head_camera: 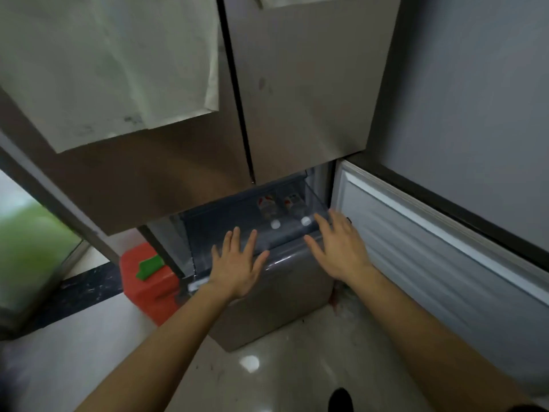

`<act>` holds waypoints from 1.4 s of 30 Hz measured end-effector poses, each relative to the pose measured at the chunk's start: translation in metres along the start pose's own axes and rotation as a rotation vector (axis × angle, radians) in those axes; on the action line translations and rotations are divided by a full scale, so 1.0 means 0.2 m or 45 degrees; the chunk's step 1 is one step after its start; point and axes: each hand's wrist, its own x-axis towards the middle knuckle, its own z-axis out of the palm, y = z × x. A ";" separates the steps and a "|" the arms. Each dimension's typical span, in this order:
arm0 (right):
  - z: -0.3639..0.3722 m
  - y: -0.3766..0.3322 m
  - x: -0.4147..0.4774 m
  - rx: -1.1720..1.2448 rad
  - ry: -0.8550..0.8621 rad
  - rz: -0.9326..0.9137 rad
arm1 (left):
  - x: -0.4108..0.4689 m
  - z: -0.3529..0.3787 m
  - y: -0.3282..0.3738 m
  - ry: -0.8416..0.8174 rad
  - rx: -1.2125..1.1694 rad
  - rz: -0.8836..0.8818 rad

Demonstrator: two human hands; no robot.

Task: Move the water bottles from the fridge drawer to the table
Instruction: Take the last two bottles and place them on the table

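Observation:
Two clear water bottles with white caps and red labels lie side by side in the pulled-out fridge drawer: the left bottle and the right bottle. Their caps point toward me. My left hand hovers flat with spread fingers over the drawer's front rim, left of the bottles. My right hand is spread open just right of the right bottle's cap, by the drawer's right corner. Neither hand holds anything. No table is in view.
The lower fridge door stands swung open on the right. The closed upper doors hang over the drawer. A red container with a green lid stands on the floor to the left. Glossy floor tiles lie below.

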 end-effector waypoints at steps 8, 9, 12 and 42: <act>0.17 0.21 0.56 -0.048 -0.452 -0.055 | 0.46 0.14 0.16 -0.194 -0.228 -0.114; 0.21 0.22 0.62 -0.055 -0.521 -0.052 | 0.53 0.16 0.17 -0.230 -0.237 -0.118; 0.31 0.27 0.76 -0.031 -0.684 -0.018 | 0.73 0.22 0.16 -0.371 -0.268 -0.138; 0.54 0.16 1.01 -0.051 -1.341 0.048 | 1.02 0.41 0.09 -0.586 -0.269 -0.143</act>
